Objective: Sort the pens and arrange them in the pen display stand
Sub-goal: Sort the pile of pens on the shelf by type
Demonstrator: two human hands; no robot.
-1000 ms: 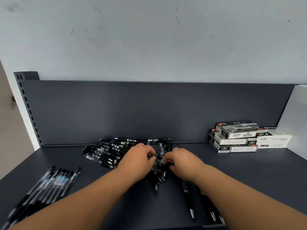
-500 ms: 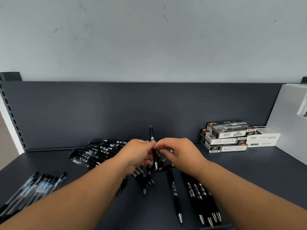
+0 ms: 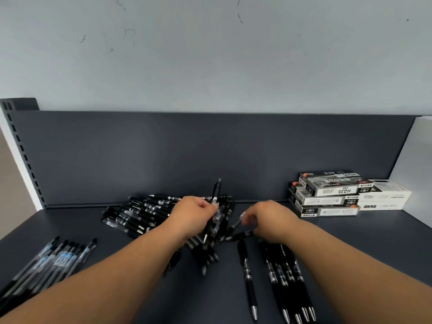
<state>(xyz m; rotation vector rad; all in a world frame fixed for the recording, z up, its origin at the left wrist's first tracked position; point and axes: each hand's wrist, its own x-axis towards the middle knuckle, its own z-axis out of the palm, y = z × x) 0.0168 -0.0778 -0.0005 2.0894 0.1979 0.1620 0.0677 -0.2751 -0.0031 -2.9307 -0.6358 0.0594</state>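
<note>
A heap of black pens [image 3: 140, 215] lies at the back of the dark shelf [image 3: 374, 244]. My left hand [image 3: 191, 216] grips a bunch of black pens [image 3: 211, 232], one of them sticking up past the fingers. To its right, my right hand [image 3: 272, 219] pinches a single pen [image 3: 236, 224] just above the shelf. Under my right wrist a row of black pens with silver tips [image 3: 287, 281] lies side by side. One more black pen [image 3: 248, 279] lies apart to their left. A group of clear-barrelled pens [image 3: 51, 263] sits at the front left.
Stacked pen boxes [image 3: 332, 195] and a white box [image 3: 385, 197] stand at the back right against the shelf's dark back panel [image 3: 163, 155]. A white side panel [image 3: 418, 160] closes the right end. No display stand is in view.
My hands have drawn apart. The right hand moved right and down with one pen, while the left keeps the bunch with one pen pointing up.
</note>
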